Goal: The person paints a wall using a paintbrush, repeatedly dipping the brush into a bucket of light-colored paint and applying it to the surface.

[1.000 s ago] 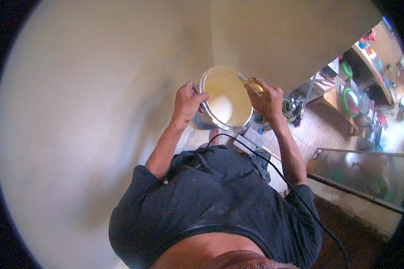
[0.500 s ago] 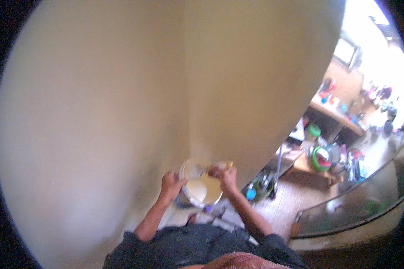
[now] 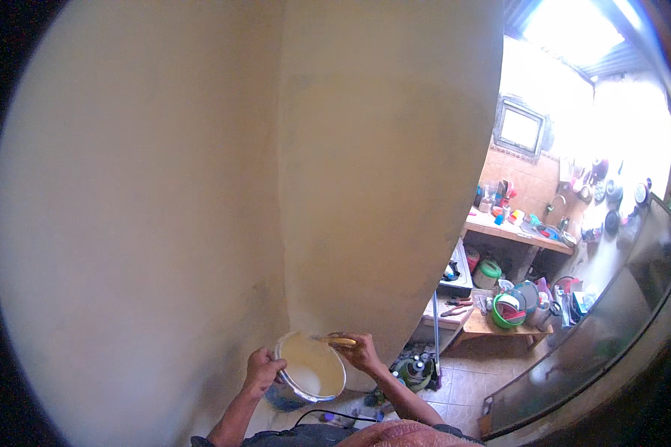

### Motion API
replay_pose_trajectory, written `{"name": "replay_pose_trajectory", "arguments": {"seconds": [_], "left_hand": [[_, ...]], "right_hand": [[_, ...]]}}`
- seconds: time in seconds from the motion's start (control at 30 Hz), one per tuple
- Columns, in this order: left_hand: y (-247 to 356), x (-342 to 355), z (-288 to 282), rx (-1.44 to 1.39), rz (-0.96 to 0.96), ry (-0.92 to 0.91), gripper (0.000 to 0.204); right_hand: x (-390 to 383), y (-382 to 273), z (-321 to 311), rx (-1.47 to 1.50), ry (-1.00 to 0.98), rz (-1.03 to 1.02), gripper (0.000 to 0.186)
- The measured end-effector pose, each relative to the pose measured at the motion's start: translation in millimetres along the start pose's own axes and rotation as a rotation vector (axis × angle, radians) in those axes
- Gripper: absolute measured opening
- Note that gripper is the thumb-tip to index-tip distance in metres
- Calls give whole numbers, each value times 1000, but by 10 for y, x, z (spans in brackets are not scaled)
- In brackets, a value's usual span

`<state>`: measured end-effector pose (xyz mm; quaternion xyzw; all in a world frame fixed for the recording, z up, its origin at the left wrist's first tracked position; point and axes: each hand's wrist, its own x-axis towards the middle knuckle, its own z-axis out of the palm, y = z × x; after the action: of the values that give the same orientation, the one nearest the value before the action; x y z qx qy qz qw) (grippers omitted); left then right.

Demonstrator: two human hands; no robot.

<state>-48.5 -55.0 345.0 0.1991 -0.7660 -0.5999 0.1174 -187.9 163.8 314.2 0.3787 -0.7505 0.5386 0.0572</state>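
Observation:
My left hand (image 3: 263, 370) is closed on the rim of a paint bucket (image 3: 291, 398), which tilts in front of me. Pale cream paint (image 3: 306, 378) shows inside it. In my right hand (image 3: 361, 353) is a paintbrush (image 3: 341, 342) with a yellowish handle, held across the bucket's far right rim. Its bristle end is hard to make out against the pale bucket wall. Just beyond the bucket, two cream walls (image 3: 350, 186) meet in a corner.
Bottles (image 3: 417, 365) and a blue pole (image 3: 435, 320) stand by the wall's end on the right. Farther off are a low wooden bench (image 3: 488, 325) with a green basin (image 3: 505, 313), a cluttered counter (image 3: 525, 237) and a dark glassy panel (image 3: 574, 365). A black cable (image 3: 328, 411) curves below the bucket.
The bucket and both hands sit lower and farther left in view. The brush has shifted from over the bucket's opening to its far right rim. More of the kitchen area shows.

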Motion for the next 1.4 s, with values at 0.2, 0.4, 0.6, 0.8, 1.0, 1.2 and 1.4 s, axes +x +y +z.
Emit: {"name": "replay_pose_trajectory", "arguments": {"seconds": [0.2, 0.4, 0.6, 0.8, 1.0, 1.2, 1.4], "left_hand": [[-75, -31, 68, -60, -14, 70, 21], [-279, 115, 66, 223, 81, 82, 30], [-217, 125, 16, 346, -59, 51, 35], [-6, -22, -50, -5, -5, 45, 28], [18, -13, -122, -25, -44, 22, 24], [23, 31, -105, -52, -52, -5, 24], [36, 19, -75, -20, -50, 71, 24]], "right_hand": [[-153, 79, -33, 30, 297, 115, 15], [-87, -54, 432, 626, 252, 576, 21], [90, -75, 483, 932, 274, 708, 32], [-19, -171, 7, 788, 242, 428, 15], [89, -109, 31, 155, -58, 203, 19], [190, -157, 52, -37, -85, 56, 21], [17, -42, -33, 32, 225, 50, 19]]}}
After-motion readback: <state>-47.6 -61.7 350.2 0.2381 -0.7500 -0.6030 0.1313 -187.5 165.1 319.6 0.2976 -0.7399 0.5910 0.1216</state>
